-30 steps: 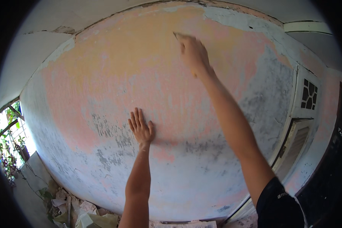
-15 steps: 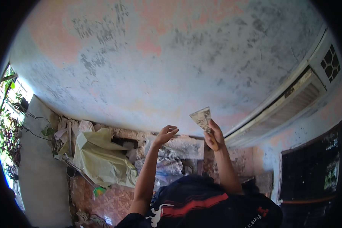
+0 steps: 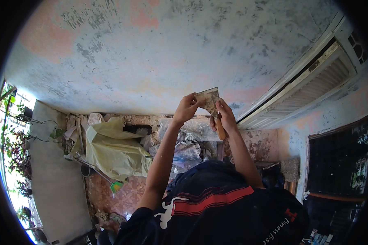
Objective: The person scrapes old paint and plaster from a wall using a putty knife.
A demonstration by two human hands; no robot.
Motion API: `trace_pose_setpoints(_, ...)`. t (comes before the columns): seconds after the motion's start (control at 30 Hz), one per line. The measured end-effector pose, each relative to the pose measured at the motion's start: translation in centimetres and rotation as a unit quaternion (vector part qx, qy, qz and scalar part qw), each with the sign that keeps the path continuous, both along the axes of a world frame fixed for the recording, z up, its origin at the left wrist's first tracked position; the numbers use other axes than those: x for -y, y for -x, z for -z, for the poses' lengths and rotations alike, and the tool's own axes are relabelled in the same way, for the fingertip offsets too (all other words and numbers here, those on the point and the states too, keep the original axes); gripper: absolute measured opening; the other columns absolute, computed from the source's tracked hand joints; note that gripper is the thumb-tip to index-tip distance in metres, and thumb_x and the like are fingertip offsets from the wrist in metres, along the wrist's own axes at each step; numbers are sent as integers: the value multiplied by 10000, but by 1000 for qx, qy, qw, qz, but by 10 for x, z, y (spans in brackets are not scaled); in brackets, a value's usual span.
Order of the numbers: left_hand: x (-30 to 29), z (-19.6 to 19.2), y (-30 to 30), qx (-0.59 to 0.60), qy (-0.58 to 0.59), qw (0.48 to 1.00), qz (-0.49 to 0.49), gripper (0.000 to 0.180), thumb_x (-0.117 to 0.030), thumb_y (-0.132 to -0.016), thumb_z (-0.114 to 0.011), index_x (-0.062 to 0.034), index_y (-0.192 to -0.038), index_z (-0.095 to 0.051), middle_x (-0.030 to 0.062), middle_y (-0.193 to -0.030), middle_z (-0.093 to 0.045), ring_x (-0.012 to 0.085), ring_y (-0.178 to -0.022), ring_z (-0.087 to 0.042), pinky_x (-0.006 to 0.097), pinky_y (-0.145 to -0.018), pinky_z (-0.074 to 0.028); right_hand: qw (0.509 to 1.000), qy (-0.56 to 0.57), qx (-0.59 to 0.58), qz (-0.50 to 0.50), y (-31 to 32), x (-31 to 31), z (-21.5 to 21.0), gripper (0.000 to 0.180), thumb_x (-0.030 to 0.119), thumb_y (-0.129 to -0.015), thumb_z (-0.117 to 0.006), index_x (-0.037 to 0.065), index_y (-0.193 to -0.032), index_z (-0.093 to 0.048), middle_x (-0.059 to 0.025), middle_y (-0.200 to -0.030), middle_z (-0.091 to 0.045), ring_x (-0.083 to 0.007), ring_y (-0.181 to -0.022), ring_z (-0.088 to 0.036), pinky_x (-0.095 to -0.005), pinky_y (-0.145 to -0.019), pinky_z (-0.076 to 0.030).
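And there it was, the scraper [image 3: 209, 100], right between my two hands and up in front of my chest! My right hand [image 3: 228, 116] had it: fingers wrapped in close where the blade met the handle, the wooden handle [image 3: 220, 130] poking out below them, toward me. My left hand [image 3: 185, 109] was in on the other side, fingers curled narrow, thumb and tips right up at the blade's left edge; whether they truly pinched it or merely lay against it, I couldn't tell. Here was the relation that mattered: the long axis ran on a slant, from the broad blade edge up and slightly left of my right fingers, down to the handle's butt just below them. So the right hand was the nearer one to the handle, and the left the nearer to the blade's side, with the blade's broad edge facing up and away from me. Beyond both sets of fingers rose the wall [image 3: 159, 65], patchy grey and pink, and the blade looked clear of it. Well off to the right of my right fingers stood a louvred panel [image 3: 306, 83]; down and left of my left fingers, a pale yellow sheet [image 3: 112, 149] lay crumpled above the tiled floor [image 3: 133, 194].
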State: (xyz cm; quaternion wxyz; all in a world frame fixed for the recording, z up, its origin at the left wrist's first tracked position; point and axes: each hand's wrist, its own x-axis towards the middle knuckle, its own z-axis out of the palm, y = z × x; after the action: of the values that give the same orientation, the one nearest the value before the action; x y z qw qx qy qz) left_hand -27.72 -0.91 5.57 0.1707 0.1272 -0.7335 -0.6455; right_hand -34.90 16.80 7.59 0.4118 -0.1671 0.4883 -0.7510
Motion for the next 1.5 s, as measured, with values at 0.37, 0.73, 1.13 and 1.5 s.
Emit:
trace_pose_setpoints(0.37,23,83,60,467,435,770,-12,455,-478,-960,-504,-107,-1149,-688,128,-1177,-692,261,-1080,-669,365,-889,-516,976,-136,-53,163,14,-75,29,349,231,-994,-576,62,-1281,-472,-95,-765,-635,-138,-434,-537,-285,-333,-423)
trace_pose_setpoints(0.73,-33,116,139,289,406,861,102,385,-454,-813,-672,-82,-910,-696,187,-957,-710,355,-941,-694,455,-780,-551,989,-59,-133,-1,15,-57,34,196,169,-1004,-551,53,-1140,-471,-61,-772,-641,-105,-415,-515,-261,-356,-414)
trace_pose_setpoints(1.13,-90,82,58,4,-314,948,56,445,-386,-1034,-474,-32,-1289,-562,74,-1167,-652,180,-1039,-620,348,-877,-494,923,-46,-326,200,65,-46,141,206,141,-971,-589,58,-1132,-493,-90,-807,-652,-188,-502,-609,-325,-446,-495)
trace_pose_setpoints(1.5,-30,31,56,-115,-239,953,-146,247,-224,-1006,-568,-20,-1131,-631,59,-1015,-698,136,-926,-649,319,-826,-520,988,12,-154,-25,39,12,37,237,207,-1026,-538,-8,-928,-562,-29,-551,-496,-118,-407,-457,-282,-425,-427)
